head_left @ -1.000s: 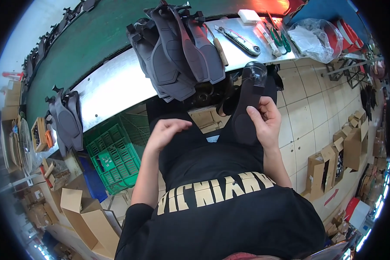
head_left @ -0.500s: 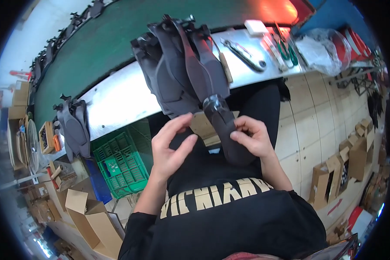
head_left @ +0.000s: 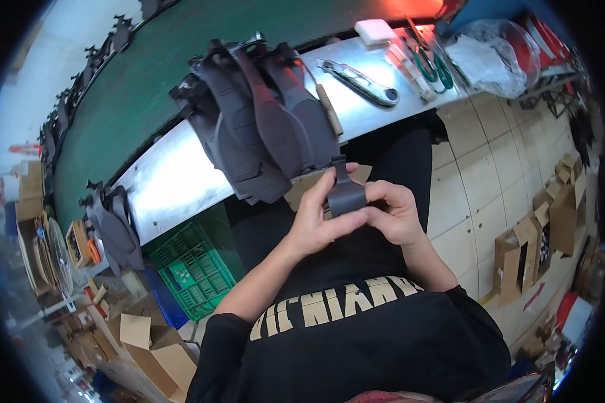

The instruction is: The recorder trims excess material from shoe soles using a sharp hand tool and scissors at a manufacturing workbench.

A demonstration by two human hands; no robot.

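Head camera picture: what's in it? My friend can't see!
The left hand and right hand hold a dark curved piece above the person's lap. Gray pieces overhang a metal ledge, with a utility knife and green-handled scissors to their right. A green crate is lower left.

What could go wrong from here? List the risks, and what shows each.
1. The stack of dark grey pieces overhangs the metal bench's front edge; the nearby left hand might bump some off.
2. The wooden-handled tool lies beside that stack, its handle end near the edge; it could be knocked down.
3. The utility knife lies loose; if its blade is out, which I cannot tell, it might cut.
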